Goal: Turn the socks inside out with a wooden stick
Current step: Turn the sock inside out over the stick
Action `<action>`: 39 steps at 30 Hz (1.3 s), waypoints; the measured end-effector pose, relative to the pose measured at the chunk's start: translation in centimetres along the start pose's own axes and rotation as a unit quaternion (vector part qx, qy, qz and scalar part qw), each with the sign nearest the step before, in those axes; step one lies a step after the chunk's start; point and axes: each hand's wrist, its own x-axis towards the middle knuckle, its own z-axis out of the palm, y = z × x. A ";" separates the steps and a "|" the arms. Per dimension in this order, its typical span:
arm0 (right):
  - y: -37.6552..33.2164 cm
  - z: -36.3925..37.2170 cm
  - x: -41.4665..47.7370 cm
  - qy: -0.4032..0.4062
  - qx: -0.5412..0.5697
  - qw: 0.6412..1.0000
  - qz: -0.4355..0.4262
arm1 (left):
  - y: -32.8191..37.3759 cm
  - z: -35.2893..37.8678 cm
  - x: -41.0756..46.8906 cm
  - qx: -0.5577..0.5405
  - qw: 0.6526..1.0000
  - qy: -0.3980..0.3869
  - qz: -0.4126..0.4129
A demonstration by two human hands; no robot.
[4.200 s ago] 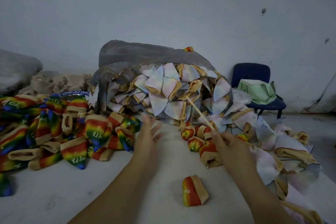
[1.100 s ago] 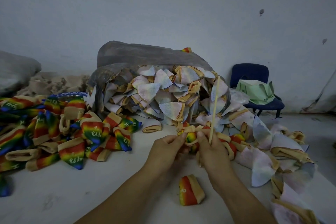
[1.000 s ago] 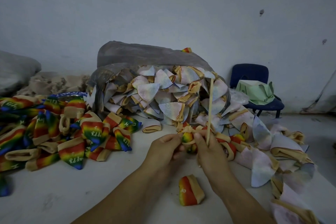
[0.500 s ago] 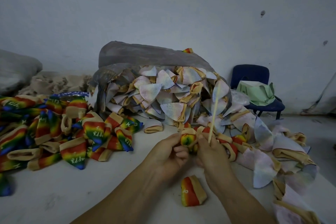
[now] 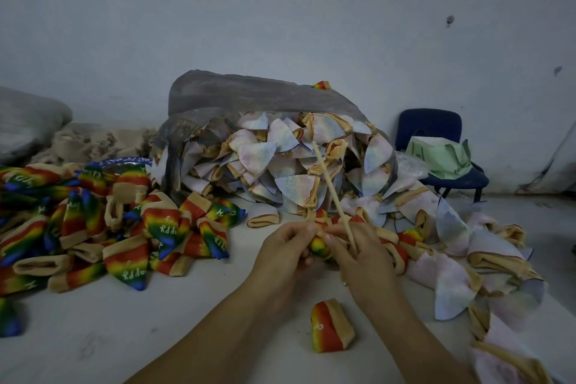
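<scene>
Rainbow sock (image 5: 319, 247) sits between my two hands, above the white counter (image 5: 124, 330); only a yellow-green patch of it shows. My left hand (image 5: 283, 254) pinches it from the left, thumb and fingers curled onto the fabric. My right hand (image 5: 361, 256) pinches it from the right and also grips the stick (image 5: 333, 193), which passes through the fingers and rises tilted up and to the left, its tip in front of the pale pile (image 5: 296, 165). I cannot tell whether the lower end of the stick is inside the sock, as my fingers cover it.

A second sock (image 5: 330, 326), red and tan, lies on the counter just below my right wrist, apart from both hands. A rainbow pile (image 5: 93, 227) covers the counter to the left. The pale pile spills from a grey bag (image 5: 249, 93) at back centre and trails down the right side. A blue chair (image 5: 433, 125) stands by the wall at right, with a green bag (image 5: 442, 156) on its seat.
</scene>
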 end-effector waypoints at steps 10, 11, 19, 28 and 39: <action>-1.3 0.4 -0.7 -0.013 -0.217 0.972 -0.086 | 0.6 -0.3 -0.1 0.120 0.991 0.025 0.056; -1.4 0.6 -0.7 -0.012 -0.217 0.972 -0.085 | 0.6 -0.3 -0.2 0.110 0.992 0.017 0.055; -0.3 -0.2 0.0 -0.017 0.253 0.941 0.224 | 0.6 -0.1 -0.5 0.019 1.000 -0.021 -0.002; 0.1 -0.6 0.2 -0.020 0.303 0.932 0.197 | 0.7 0.0 -0.7 0.022 0.994 -0.076 -0.078; -0.7 0.0 -0.3 -0.002 0.065 0.996 0.056 | 0.4 0.6 -1.0 -0.040 0.997 -0.043 -0.041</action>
